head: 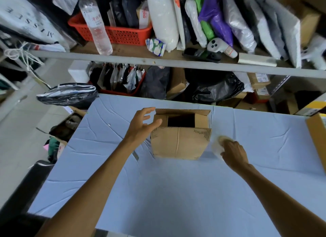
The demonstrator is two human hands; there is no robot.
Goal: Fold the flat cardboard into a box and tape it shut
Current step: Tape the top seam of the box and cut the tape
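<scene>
- Brown corrugated cardboard box (180,141) stands mid pale-blue tabletop (176,192), top open.
- Left hand (142,123): fingers spread wide at box's upper-left corner.
- Right hand (234,154) on blurred pale obj (217,145) (grip unclear), just rt of box.

- The box (178,143) is brown cardboard, dull, with wavy ribs at its cut edges.
- My table cover (176,192) is dull, pale blue and creased.
- The basket (121,34) is red plastic.
- The bottle (95,25) is clear, shiny plastic.
- The pale round thing (217,145) in my right hand (235,154) is too blurry to tell.
</scene>
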